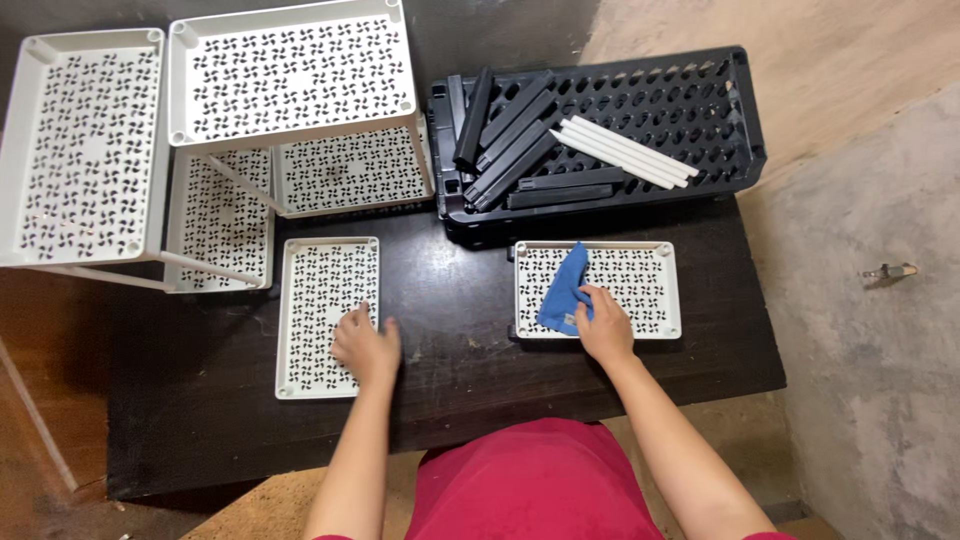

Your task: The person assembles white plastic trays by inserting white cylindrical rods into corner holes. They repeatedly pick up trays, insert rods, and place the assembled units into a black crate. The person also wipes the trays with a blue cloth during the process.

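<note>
1. right hand (604, 326) presses a blue cloth (563, 290) onto the white perforated tray (640, 290) lying flat, center-right on the dark table (450, 300); fingers closed down on the cloth's near end, pinning it vs the tray surface.
2. left hand (365, 345) rests flat, fingers together, on the near right edge of a second white tray (320, 310) to the left; it holds nothing, just steadies it.
3. judgement: wiping goes best w/ the cloth spread wider and strokes run along the tray's length, working into the cut-out pattern. the tray looks light, so it may slide; keep pressure straight down.
4. the cloth is bunched over the tray's left part, and the right part is uncovered.
5. around: a black perforated crate tray (700, 110) sits just far of the tray in hand, w/ black bars (510, 135) and white rods (625, 153) lying loose in it.
6. far left: a white tiered rack (290, 70) w/ matching shelves, partly put together, legs angled.
7. in the way: the black crate's near edge is close to the tray's far rim, so far strokes have little room. the rack's lower shelf is near the left tray.
</note>
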